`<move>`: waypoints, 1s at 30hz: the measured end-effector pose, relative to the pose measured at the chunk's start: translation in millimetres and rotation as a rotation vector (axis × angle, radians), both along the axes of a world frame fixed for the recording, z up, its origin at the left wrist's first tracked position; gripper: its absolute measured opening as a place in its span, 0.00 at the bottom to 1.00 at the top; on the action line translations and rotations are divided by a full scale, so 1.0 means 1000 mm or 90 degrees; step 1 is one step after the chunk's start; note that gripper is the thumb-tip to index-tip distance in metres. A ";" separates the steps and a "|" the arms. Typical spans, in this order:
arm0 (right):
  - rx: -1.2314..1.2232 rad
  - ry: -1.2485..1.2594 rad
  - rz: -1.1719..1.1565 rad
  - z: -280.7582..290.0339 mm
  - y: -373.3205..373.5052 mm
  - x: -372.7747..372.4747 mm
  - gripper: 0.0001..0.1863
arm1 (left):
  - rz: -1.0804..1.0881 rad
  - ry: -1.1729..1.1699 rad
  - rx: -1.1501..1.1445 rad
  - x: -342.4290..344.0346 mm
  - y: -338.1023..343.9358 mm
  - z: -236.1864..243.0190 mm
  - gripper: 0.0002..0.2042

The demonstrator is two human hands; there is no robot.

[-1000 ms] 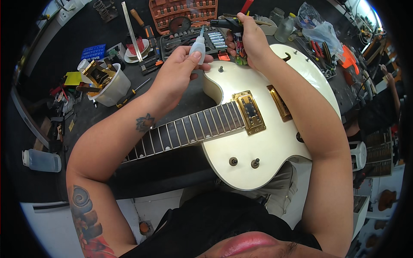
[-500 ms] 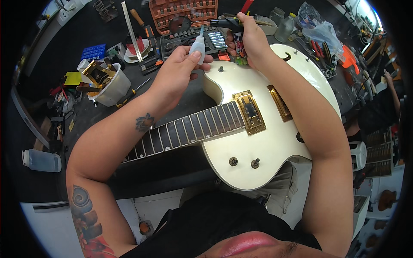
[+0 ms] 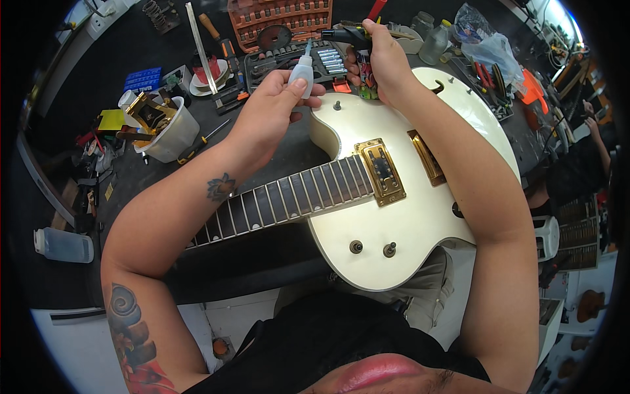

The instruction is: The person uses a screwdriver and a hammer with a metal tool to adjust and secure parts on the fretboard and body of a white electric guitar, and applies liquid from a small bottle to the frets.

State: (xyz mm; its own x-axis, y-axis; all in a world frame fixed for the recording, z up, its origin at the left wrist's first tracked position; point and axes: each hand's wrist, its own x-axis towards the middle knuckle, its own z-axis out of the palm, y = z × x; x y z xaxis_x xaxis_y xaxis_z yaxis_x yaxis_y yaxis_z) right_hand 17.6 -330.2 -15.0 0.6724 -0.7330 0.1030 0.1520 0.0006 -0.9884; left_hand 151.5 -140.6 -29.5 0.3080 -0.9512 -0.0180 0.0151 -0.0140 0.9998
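Observation:
My left hand (image 3: 283,92) is closed round a small translucent squeeze bottle (image 3: 302,77), held upright with its narrow tip pointing up. Beside it, my right hand (image 3: 388,65) grips a torch lighter (image 3: 346,37) with a black nozzle. That nozzle points left toward the bottle's tip, a short gap away; I cannot make out a flame. Below both hands lies a cream electric guitar (image 3: 420,230) with gold pickups (image 3: 380,172), its body near my lap and its fretted neck (image 3: 282,197) running left under my left forearm. No strings show on it.
Behind my hands are an orange tool case (image 3: 279,23) and a socket set (image 3: 330,60). On the left stand a white tub (image 3: 174,134) of gold hardware, a screwdriver (image 3: 203,141) and a clear bottle (image 3: 63,245). Glass jars (image 3: 434,43) and pliers (image 3: 489,77) sit right. Another person (image 3: 584,167) is at far right.
My hands, the bottle, the lighter and the guitar look almost unmoved. At the far right, the other person's arms have shifted slightly.

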 end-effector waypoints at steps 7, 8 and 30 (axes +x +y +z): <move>0.004 -0.018 0.004 0.000 0.001 0.000 0.29 | 0.001 -0.003 0.000 0.001 0.001 0.000 0.18; 0.008 -0.019 0.005 0.000 0.001 0.000 0.29 | 0.000 -0.003 0.000 0.000 0.001 0.000 0.18; -0.002 -0.014 0.002 -0.001 0.000 0.001 0.29 | 0.003 -0.008 0.001 -0.001 0.001 0.001 0.18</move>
